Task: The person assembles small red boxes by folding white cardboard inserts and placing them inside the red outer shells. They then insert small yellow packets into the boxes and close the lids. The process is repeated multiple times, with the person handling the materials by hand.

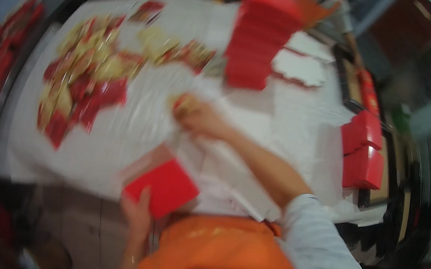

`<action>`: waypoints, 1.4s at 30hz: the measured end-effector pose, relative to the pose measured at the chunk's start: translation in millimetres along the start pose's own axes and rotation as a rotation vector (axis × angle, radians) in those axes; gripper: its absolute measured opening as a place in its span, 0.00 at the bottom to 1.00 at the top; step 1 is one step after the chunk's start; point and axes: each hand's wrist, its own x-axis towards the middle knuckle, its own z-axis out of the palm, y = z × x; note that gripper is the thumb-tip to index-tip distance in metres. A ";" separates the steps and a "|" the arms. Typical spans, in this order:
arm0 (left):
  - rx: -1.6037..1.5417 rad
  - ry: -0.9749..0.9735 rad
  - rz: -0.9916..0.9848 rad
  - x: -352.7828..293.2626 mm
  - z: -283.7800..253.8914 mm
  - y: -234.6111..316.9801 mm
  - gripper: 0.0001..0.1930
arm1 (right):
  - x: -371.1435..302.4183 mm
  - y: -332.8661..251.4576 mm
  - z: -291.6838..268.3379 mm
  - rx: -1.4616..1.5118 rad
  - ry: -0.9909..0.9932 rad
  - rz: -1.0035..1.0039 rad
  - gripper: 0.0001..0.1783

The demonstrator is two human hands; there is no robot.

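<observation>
Near the front edge of the table, my left hand [138, 207] grips a red box [164, 186], its thumb lying over the box's face. A whitish flap or panel shows behind the box, blurred. Over the middle of the table, my right hand [205, 122] is closed on a small gold-and-red packet [185, 104]; motion smears the fingertips. To the left of it lies a loose heap of gold and red packets [90, 65]. A few more packets [181, 52] lie beyond my right hand.
A tall stack of red boxes [257, 39] stands at the far side, beside white cardboard pieces [301, 68]. More red boxes [363, 153] sit at the right edge. Another person's arm [351, 40] shows at the far right. A white sheet covers the table [143, 105].
</observation>
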 end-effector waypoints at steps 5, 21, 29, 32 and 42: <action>-0.034 -0.324 -0.021 -14.4 56.1 19.5 0.22 | -111.8 -124.4 -110.6 0.780 0.335 0.058 0.22; -0.126 -0.722 -0.169 -67.9 117.0 17.8 0.27 | -193.3 -177.3 -123.6 -0.014 0.161 -0.048 0.26; -0.202 -0.681 -0.210 -77.0 126.4 28.7 0.31 | -207.2 -157.4 -114.2 -0.169 0.197 0.053 0.18; -0.130 -0.678 -0.197 -75.3 129.7 27.2 0.32 | -212.4 -155.6 -119.7 -0.399 0.163 0.040 0.18; -0.189 -0.442 -0.181 -57.1 121.2 -11.2 0.27 | -347.5 -91.2 -113.7 -0.494 0.850 0.410 0.32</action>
